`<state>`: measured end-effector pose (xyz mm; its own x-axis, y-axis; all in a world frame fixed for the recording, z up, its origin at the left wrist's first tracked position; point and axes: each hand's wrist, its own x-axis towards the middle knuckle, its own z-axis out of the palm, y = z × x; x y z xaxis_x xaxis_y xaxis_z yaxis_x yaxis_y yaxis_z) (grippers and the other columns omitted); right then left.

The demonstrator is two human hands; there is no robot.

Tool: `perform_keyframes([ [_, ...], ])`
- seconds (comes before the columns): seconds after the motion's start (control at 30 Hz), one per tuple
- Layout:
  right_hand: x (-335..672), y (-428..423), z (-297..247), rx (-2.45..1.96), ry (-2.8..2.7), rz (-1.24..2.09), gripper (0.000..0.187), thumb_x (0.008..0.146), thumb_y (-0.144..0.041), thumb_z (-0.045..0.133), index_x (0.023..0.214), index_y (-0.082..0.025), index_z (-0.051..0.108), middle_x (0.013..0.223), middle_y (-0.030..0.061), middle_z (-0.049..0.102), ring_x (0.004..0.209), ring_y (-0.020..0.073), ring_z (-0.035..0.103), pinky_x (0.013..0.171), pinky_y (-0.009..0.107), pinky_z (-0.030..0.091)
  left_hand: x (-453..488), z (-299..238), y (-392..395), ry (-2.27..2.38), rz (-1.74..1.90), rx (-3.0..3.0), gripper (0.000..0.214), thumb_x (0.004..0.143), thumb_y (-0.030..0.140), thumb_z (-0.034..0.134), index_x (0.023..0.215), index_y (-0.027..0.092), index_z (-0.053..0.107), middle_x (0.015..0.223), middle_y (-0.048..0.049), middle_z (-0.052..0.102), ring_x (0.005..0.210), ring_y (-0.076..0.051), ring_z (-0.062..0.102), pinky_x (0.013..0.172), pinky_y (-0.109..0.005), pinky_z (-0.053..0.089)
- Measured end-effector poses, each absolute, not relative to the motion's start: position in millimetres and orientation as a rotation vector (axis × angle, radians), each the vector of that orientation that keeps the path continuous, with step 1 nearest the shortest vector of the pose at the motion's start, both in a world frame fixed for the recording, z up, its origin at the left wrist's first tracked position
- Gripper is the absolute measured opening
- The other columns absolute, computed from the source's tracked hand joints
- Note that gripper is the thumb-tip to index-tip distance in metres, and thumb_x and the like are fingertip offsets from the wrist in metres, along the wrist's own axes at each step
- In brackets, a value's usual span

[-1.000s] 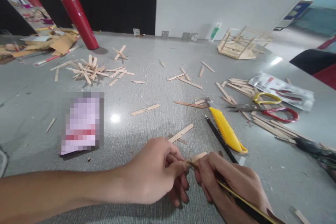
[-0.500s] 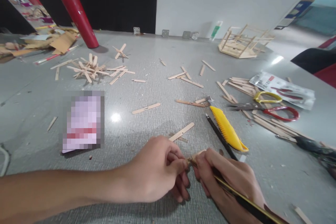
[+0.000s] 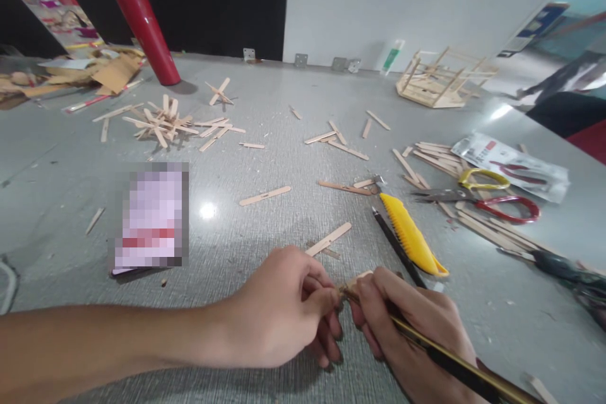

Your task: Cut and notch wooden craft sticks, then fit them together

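Observation:
My left hand (image 3: 288,309) is closed, thumb and forefinger pinching the end of a small pale wooden craft stick (image 3: 360,278), which my right fingers partly hide. My right hand (image 3: 416,328) grips a slim gold-and-black pen-like tool (image 3: 445,353). Its tip meets the stick right beside my left fingertips; its exact kind is unclear. Just beyond my left hand lies a notched craft stick (image 3: 331,238). A black pen-like tool (image 3: 398,246) and a yellow-handled tool with a metal head (image 3: 411,233) rest beyond my right hand.
Scissors (image 3: 473,192) with yellow and red handles lie over sticks at right, near a clear packet (image 3: 516,167). A stick pile (image 3: 163,123), red bottle (image 3: 149,38) and blurred purple item (image 3: 151,218) are left. A wooden stick frame (image 3: 438,85) stands at back right.
The tool in my right hand has tilted slightly, and a bit more of the held stick shows. My left hand keeps its pinch. A person's limb now shows at far right.

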<state>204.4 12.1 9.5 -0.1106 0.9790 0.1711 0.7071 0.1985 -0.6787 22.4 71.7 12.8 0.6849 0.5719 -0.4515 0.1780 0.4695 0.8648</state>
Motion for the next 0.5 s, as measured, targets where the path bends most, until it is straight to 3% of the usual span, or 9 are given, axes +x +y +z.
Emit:
perform_keyframes([
  [0.37,202.0,21.1,9.2,-1.614,-1.814,0.635,0.042,0.105,-0.034,0.048,0.065,-0.024,0.045,0.044,-0.0079,0.048,0.033,0.0072,0.045,0.035,0.02,0.036,22.4,10.8,71.9,0.801,0.263,1.115,0.03,0.099,0.018,0.044,0.08,0.012,0.066,0.066,-0.003,0.064,0.055,-0.015,0.068,0.052,-0.027,0.057],
  [0.5,201.8,22.8,10.9,-1.592,-1.837,0.642,0.044,0.106,-0.034,0.047,0.063,-0.024,0.046,0.043,-0.0079,0.049,0.034,0.0067,0.046,0.039,0.02,0.04,22.2,11.5,72.1,0.817,0.251,1.107,0.029,0.099,0.019,0.046,0.077,0.012,0.063,0.064,-0.0027,0.063,0.054,-0.015,0.068,0.051,-0.026,0.057],
])
